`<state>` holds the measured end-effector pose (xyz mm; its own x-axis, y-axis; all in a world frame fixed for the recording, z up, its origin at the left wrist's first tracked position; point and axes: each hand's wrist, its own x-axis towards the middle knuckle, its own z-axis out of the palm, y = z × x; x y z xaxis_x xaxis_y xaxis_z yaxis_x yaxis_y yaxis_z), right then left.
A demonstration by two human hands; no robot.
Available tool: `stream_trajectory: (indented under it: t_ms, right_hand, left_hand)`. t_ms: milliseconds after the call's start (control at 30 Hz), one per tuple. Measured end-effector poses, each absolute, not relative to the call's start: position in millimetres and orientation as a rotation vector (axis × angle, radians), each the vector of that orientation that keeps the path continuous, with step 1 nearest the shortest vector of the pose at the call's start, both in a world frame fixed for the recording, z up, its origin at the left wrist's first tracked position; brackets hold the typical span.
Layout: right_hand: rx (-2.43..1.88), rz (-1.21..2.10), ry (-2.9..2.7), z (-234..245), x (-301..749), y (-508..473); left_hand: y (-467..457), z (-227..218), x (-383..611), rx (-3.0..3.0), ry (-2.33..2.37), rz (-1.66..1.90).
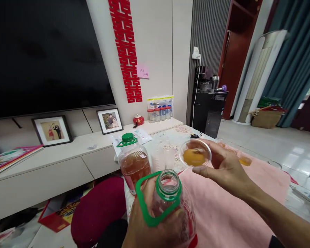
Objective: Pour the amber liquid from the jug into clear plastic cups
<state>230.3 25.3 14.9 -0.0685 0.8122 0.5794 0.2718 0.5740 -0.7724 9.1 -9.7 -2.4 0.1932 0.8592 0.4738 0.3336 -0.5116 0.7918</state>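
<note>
My left hand is wrapped round a clear plastic bottle with a green carry handle and an uncapped mouth. Between the thumb and fingers of my right hand is a clear plastic cup, tilted so that its opening faces me, with orange-yellow liquid inside. The cup is above and to the right of the bottle's mouth, apart from it. Just behind the left hand stands a second bottle, green-capped and partly filled with reddish-brown liquid. Stacked clear cups stand between it and the right hand.
A pink cloth covers much of the table. Another cup with amber liquid sits at its far right, near a glass rim. Behind the table, a white cabinet bears framed photos and several red-lidded jars. A maroon stool stands at the left.
</note>
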Motion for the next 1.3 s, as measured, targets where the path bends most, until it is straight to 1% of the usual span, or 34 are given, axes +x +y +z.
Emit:
stream_trajectory:
  t_ms: [267,500,633,767,1100,1300]
  right_hand:
    - [-0.845,0.205,-1.963,47.2,212.6,24.7]
    - [-0.758,-0.011,-2.092,55.7,209.2,25.6]
    - [-0.696,-0.074,-2.118,58.5,207.5,25.2]
    - [-0.646,-0.118,-2.149,61.9,206.0,23.9]
    - [-0.583,-0.135,-2.193,66.8,206.0,21.7]
    - [-0.542,-0.178,-2.212,69.2,205.3,22.2]
  left_hand:
    - [-17.6,-8.2,5.1,1.748,1.096,1.194]
    - [-12.3,-26.7,4.6,1.823,1.059,1.363]
    - [-12.1,-31.1,4.4,1.817,1.009,1.41]
    - [-9.8,-33.4,4.7,1.83,0.965,1.369]
    - [-8.8,-44.1,4.3,1.798,0.918,1.435]
    - [-7.7,-39.0,3.8,1.841,0.937,1.422]
